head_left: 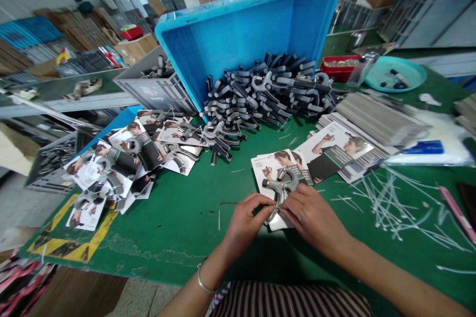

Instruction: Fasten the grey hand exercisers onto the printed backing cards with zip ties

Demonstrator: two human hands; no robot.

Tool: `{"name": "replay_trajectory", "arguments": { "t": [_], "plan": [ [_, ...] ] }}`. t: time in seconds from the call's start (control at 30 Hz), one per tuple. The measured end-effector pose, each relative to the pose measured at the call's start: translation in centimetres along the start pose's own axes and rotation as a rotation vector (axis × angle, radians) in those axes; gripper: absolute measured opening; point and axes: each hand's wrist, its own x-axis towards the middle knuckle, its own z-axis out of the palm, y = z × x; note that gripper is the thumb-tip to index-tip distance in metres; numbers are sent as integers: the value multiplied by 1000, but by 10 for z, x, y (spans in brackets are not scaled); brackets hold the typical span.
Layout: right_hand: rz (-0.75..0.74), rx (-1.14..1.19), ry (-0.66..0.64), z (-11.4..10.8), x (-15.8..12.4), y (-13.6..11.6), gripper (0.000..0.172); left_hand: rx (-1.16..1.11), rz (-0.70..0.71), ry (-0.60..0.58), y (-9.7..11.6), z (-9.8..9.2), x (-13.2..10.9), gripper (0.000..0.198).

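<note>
A grey and black hand grip exerciser with a coil spring lies on a printed backing card in front of me. My left hand pinches at its lower handle, thumb and forefinger together. From the other side my right hand is closed, its fingertips meeting the same handle close to the left ones. Something small and pale shows between the fingertips; it is too small to make out. Right of my hands, loose white zip ties are scattered. More printed cards lie stacked just beyond my right hand.
A tipped blue crate stands at the back, with a heap of hand grip exercisers spilling from it. Carded exercisers are piled at left. A red tray, a teal basin and a pink cutter lie right.
</note>
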Motion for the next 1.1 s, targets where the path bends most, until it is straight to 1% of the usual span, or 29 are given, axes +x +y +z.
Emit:
{"name": "replay_trajectory", "arguments": {
  "t": [0.1,0.2,0.33,0.43,0.5,0.57,0.6,0.7,0.73,0.77,0.87,0.93,0.97,1.0,1.03,1.07,1.1],
  "plan": [
    [6,65,6,1,0,0,25,94,14,-3,4,-1,2,5],
    [39,153,29,3,0,1,18,170,24,7,8,-3,2,5],
    [49,251,55,4,1,1,14,302,142,-58,14,-6,-1,10],
    [47,269,57,3,1,1,11,414,218,-9,19,-8,-4,12],
    [53,285,57,2,0,1,10,400,242,24,22,-8,-7,11],
    [65,327,73,3,-2,2,6,358,234,40,22,-5,-11,8],
    [72,356,85,4,-2,3,5,347,219,49,20,-2,-13,12],
    [75,449,115,10,0,5,6,374,150,103,7,12,-20,43],
    [57,476,111,12,1,5,8,391,136,128,0,17,-22,48],
    [27,501,103,15,2,5,9,407,134,151,-7,21,-22,47],
    [-41,538,115,22,1,7,11,457,171,192,-24,23,-20,28],
    [-16,535,172,22,-9,11,12,510,215,155,-30,14,-15,21],
    [28,533,215,20,-17,14,12,540,241,127,-32,6,-13,20],
    [89,530,260,18,-28,20,11,573,271,108,-33,-6,-12,22],
    [161,522,302,14,-41,28,10,604,303,113,-34,-20,-12,24],
    [241,501,340,11,-56,39,10,635,327,138,-34,-37,-13,27],
    [324,459,373,8,-73,52,10,664,345,197,-33,-57,-15,30]
  ]
}}
